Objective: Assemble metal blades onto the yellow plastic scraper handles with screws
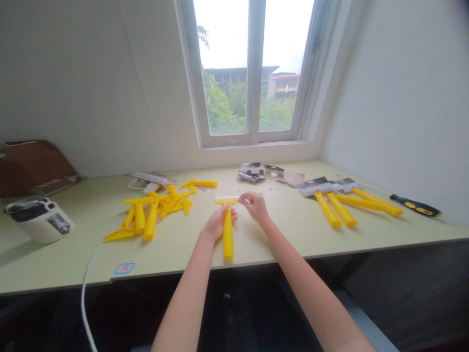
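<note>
My left grip (220, 222) closes round the neck of a light, stiff yellow plastic T-handle (228, 237) — my right grip (256, 206) pinches its crossbar (227, 200).

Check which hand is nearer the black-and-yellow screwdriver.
Right. The right hand is left of the black-and-yellow screwdriver, with yellow handles between; the left hand is farther left of it.

Left hand (219, 222) low, right hand (256, 208) apparently pinching

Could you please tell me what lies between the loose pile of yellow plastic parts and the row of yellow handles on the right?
In the head view, the person's left hand and right hand lie there, holding a yellow T-shaped plastic piece.
</note>
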### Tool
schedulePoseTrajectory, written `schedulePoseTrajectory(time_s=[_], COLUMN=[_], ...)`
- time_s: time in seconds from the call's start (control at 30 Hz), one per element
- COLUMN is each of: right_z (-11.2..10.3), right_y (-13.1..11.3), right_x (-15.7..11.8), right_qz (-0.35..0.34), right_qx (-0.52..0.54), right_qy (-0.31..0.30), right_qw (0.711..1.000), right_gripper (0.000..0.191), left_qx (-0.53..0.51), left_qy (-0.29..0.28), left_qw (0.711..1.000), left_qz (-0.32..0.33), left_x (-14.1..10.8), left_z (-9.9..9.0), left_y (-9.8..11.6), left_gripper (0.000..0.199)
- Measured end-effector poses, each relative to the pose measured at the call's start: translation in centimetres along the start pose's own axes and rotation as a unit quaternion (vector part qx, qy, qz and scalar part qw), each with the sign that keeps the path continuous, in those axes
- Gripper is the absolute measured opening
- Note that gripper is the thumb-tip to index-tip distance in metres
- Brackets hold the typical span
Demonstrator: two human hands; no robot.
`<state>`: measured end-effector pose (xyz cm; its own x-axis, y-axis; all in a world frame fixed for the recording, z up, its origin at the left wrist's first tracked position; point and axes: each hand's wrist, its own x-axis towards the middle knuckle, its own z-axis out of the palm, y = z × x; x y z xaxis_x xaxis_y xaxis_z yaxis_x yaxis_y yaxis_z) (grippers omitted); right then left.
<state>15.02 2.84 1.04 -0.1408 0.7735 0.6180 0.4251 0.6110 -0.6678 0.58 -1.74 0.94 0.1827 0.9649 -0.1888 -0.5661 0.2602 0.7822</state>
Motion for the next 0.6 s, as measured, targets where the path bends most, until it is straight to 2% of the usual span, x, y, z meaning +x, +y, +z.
schedulePoseTrajectory(time_s=[0.17, 0.4, 0.6], right_z=[0.23, 0.06, 0.09], right_y=[0.59, 0.68, 0.72], right_x=[0.0, -0.02, 0.01], right_qz=[-0.015, -0.008, -0.007], right_qx=[0.013, -0.001, 0.007], right_qy=[-0.008, -0.002, -0.011], right_qw=[1.0, 1.0, 1.0], right_gripper=[0.008, 0.007, 0.007], left_qx=[0.087, 0.108, 0.11], left_qy=[-0.028, -0.04, -0.012], left_qw=[0.995, 0.993, 0.993], left_qz=[0.04, 0.037, 0.037], left_x=[0.51, 0.55, 0.55], left_z=[-0.41, -0.4, -0.44], left_y=[-0.73, -0.86, -0.98], left_gripper=[0.007, 0.011, 0.017])
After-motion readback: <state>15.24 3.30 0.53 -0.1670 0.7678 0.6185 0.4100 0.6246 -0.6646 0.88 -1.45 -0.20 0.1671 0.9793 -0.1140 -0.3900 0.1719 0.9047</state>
